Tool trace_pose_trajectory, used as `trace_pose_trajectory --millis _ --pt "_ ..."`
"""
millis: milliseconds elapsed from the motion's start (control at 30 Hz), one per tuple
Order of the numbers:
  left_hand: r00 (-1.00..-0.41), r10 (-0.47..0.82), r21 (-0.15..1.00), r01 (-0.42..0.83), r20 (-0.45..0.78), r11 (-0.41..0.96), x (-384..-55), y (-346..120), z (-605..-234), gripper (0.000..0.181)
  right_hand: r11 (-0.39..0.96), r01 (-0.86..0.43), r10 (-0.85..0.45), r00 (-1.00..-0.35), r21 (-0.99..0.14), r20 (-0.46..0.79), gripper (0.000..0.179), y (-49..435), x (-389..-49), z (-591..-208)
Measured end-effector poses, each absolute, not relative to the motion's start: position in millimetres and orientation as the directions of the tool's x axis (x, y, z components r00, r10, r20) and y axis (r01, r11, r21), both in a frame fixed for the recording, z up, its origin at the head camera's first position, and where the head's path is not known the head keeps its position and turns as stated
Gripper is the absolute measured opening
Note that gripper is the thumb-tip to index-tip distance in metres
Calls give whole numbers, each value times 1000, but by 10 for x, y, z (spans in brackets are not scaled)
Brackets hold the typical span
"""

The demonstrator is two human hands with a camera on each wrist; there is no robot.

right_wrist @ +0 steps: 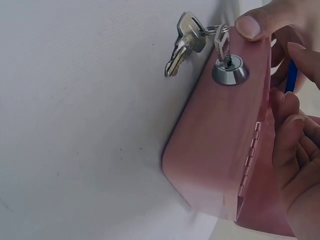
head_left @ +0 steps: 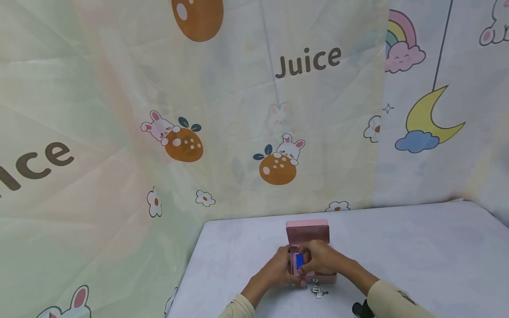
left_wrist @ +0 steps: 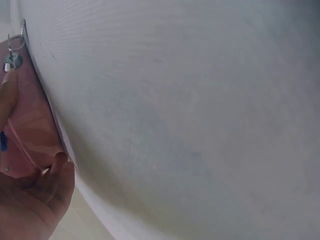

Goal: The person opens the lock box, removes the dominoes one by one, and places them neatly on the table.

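Note:
A pink metal cash box (head_left: pixel 323 279) stands on the table with its lid (head_left: pixel 308 234) raised. The left hand (head_left: pixel 278 269) grips the box's left end; its thumb (right_wrist: pixel 250 26) lies on the front face near the lock (right_wrist: pixel 230 71). Reaching into the box from the right, the right hand (head_left: pixel 321 258) pinches a flat blue object (head_left: pixel 299 261) between thumb and fingers. Only a blue edge shows in the right wrist view, so its kind is unclear. A key stands in the lock, and another key (right_wrist: pixel 187 40) hangs from the same ring.
A white cloth covers the table (head_left: pixel 397 247). Near the right sleeve lies a black object (head_left: pixel 362 309), partly out of frame. Printed fabric curtains (head_left: pixel 238 88) hang behind and to the left of the table.

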State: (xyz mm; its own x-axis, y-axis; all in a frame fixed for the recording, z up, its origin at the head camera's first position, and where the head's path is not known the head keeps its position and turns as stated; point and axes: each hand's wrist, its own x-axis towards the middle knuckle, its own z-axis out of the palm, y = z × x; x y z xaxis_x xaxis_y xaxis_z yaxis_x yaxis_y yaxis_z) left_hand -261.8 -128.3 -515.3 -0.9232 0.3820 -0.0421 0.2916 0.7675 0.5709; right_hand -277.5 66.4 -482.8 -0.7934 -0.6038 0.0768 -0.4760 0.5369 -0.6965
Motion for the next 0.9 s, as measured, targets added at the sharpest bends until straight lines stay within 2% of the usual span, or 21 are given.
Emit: trace_pose_trajectory --millis 300,600,900 --pt "-910 414 570 326 -26 754 -2612 -1282 -5147 101 486 -463 -632 -772 -741 68 37 762 -2736 -4810" --pt "-875 483 549 426 46 719 -2653 -1295 -5163 98 487 -456 -613 -786 -745 81 48 885 -2706 -4803" --pt "-876 482 589 407 35 698 -2668 -1284 -5175 104 485 -437 -608 -791 -757 67 47 1058 -2689 -4790"
